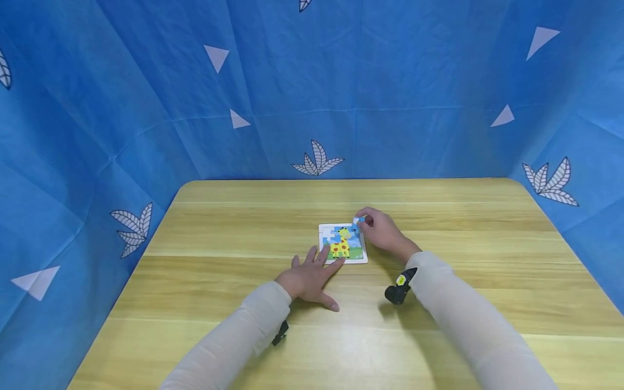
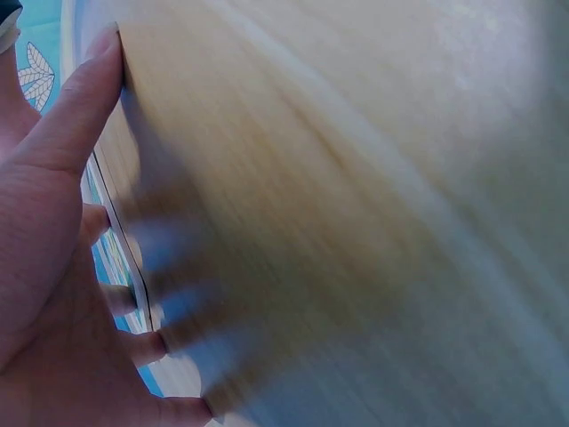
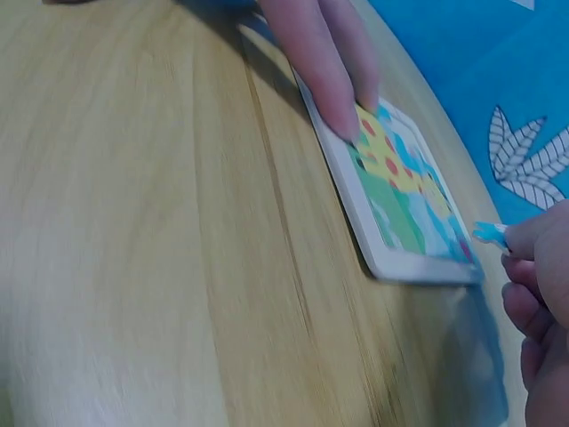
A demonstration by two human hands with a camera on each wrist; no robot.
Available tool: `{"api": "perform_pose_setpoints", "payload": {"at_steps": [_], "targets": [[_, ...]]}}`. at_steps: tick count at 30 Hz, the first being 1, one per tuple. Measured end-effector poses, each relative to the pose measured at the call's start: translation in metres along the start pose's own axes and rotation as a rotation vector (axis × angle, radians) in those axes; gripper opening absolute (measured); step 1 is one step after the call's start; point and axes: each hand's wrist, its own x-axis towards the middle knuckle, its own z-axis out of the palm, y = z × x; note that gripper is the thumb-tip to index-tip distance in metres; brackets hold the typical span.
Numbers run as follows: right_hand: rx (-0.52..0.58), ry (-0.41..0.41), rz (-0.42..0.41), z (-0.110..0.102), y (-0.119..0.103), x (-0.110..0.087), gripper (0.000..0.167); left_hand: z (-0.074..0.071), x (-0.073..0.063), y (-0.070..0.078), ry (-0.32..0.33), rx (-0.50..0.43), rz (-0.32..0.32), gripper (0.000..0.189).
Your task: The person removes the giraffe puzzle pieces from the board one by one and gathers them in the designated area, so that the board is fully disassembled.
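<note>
A giraffe jigsaw puzzle [image 1: 339,249] lies in its shallow white-rimmed tray [image 3: 360,218] on the wooden table. The picture shows a yellow, red-spotted giraffe on green and blue, with a whitish patch at its upper left. My left hand [image 1: 307,279] is spread flat, its fingertips on the tray's near left part and its thumb out over the table. Thumb and fingers of my right hand [image 1: 382,233] pinch a small blue-and-white puzzle piece [image 3: 488,233]. That piece is held up at the tray's far right corner, overlapping the rim in the head view.
The wooden table [image 1: 234,216] stretches around the puzzle on all sides. Behind and beside it hangs a blue cloth [image 1: 312,70] with white leaves and triangles. A black wrist camera [image 1: 401,286] sits under my right sleeve, another [image 1: 280,332] under the left.
</note>
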Motion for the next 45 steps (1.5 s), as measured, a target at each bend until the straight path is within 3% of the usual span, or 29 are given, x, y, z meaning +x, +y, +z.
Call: {"api": "perform_pose_setpoints", "payload": {"at_steps": [22, 45], "targets": [[-0.044, -0.047, 0.023, -0.037, 0.046, -0.022, 0.028, 0.002, -0.001, 0.002, 0.01, -0.015, 0.013, 0.106], [-0.103, -0.022, 0.043, -0.041, 0.051, -0.021, 0.03, 0.0, -0.003, 0.0, 0.01, -0.035, 0.01, 0.106]]}}
